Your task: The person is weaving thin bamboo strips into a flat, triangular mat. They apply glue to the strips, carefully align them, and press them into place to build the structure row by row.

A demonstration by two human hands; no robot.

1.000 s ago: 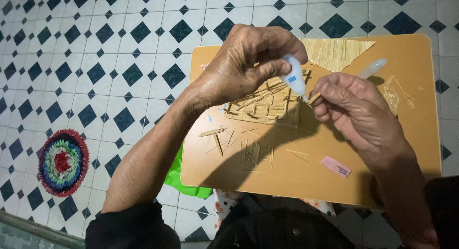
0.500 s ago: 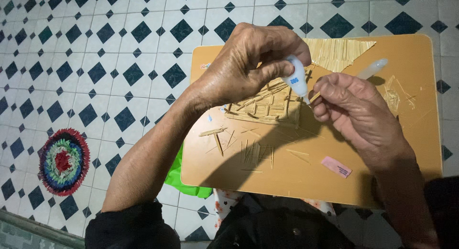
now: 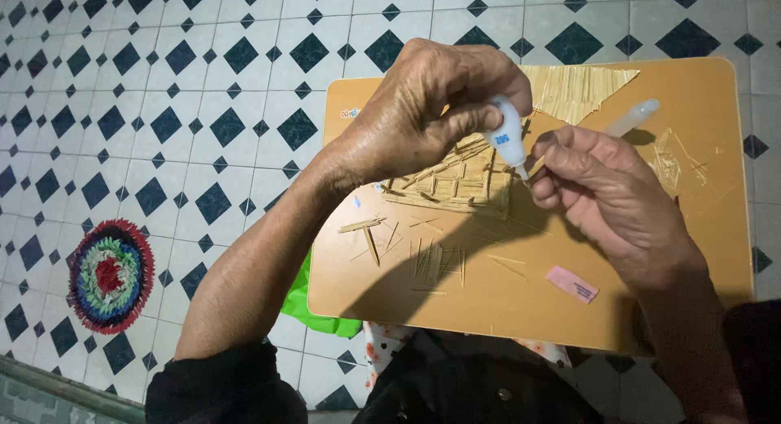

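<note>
My left hand [image 3: 423,115] grips a small white glue bottle [image 3: 506,135], nozzle pointing down. Its tip sits right at the fingertips of my right hand [image 3: 606,196], which pinch a thin straw stick that is mostly hidden. Both hands hover over a flat lattice of glued straw sticks [image 3: 451,180] lying on an orange-brown board [image 3: 700,253]. A triangular panel of straw sticks [image 3: 573,89] lies at the board's far edge.
Loose sticks [image 3: 435,261] lie on the board's near half. A pink eraser-like block [image 3: 572,284] and a clear glue cap [image 3: 633,116] are on the board. Green fabric [image 3: 309,306] pokes from under it. A round multicoloured mat [image 3: 110,275] lies on the tiled floor.
The glue bottle has tipped a little closer to my right fingertips. Both hands otherwise stay in place.
</note>
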